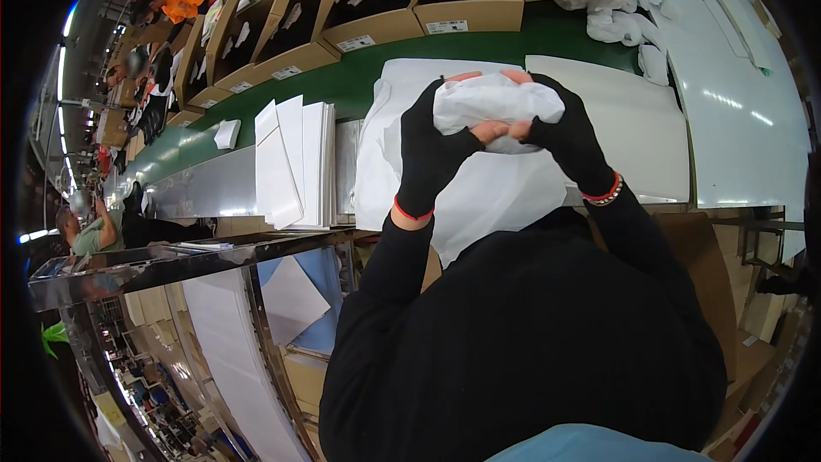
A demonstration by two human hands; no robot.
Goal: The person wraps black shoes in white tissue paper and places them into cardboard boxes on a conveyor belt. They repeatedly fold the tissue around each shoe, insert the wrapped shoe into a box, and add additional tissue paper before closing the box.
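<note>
A crumpled bundle of white tissue paper (498,104) is held up in front of me between both hands. My left hand (434,141), in a black fingerless glove, closes round its left side. On the other side, my right hand (573,133) wears the same kind of glove and grips the bundle too. Both thumbs press on the near face, almost meeting; the other fingers are mostly behind the paper. Whether anything is inside the bundle cannot be seen. Beneath my hands lie loose sheets of white tissue paper (483,192) on the bench.
Open cardboard boxes (376,34) with dark contents line the far side of the green conveyor belt (547,34). A stack of white cards (295,162) stands to the left. Farther right are a white board (624,128) and crumpled paper (617,24). Other people work at far left.
</note>
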